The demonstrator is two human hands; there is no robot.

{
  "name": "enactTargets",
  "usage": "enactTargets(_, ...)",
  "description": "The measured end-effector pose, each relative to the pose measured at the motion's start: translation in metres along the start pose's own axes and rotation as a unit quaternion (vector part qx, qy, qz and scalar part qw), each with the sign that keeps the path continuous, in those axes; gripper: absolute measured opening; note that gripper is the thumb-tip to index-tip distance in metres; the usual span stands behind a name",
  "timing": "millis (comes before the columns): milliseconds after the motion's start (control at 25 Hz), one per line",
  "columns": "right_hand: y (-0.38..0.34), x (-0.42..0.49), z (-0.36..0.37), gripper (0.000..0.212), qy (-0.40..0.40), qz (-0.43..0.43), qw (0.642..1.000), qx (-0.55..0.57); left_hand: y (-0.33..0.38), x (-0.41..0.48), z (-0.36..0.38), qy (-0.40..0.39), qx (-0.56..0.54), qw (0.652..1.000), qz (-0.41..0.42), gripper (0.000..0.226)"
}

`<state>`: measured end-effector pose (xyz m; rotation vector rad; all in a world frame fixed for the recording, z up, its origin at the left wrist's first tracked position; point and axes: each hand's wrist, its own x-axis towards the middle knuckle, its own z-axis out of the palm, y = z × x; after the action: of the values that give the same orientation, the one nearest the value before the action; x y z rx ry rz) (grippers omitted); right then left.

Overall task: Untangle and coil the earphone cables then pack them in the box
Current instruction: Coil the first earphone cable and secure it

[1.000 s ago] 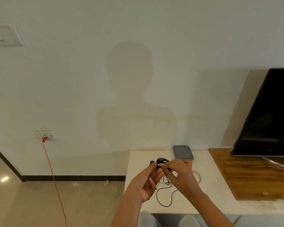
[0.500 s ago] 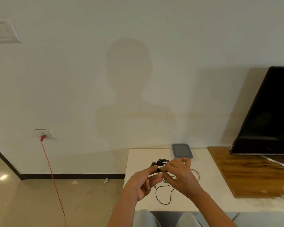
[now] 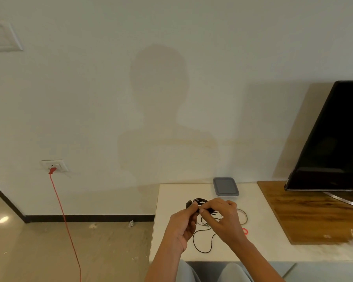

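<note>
Left hand [image 3: 181, 224] and right hand [image 3: 222, 218] are each pinched on the black earphone cable [image 3: 200, 202], held above the table [image 3: 169, 202], nearer than the lidded box [image 3: 225, 186]. Coiling step judged in hand; the loose tail is to be wound in next.

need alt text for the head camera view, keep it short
The left hand and right hand pinch a coiled bundle of black earphone cable above a white table, its loose end trailing on the tabletop. A grey lidded box sits behind them near the wall, and a dark television stands to the right.
</note>
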<state>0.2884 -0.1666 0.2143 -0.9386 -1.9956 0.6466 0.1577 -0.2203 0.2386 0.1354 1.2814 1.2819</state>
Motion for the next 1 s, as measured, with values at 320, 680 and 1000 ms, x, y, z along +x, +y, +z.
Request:
enactTargets(320, -0.006, -0.003, 0.009, 0.019, 0.024, 0.069, 0.995, 0.074, -0.001, -0.002, 0.002, 0.02, -0.045, 0.999, 0.01, 0.023)
enactTargets(680, -0.018, -0.011, 0.014, 0.014, 0.106, 0.123, 0.982, 0.098, -0.008, -0.003, 0.014, 0.047, 0.011, 0.995, 0.083, 0.02)
enactTargets(1000, -0.03, 0.019, 0.008, 0.016, 0.042, 0.282, 0.948, 0.142, -0.004, 0.004, 0.009, 0.049, 0.065, 0.984, 0.16, 0.019)
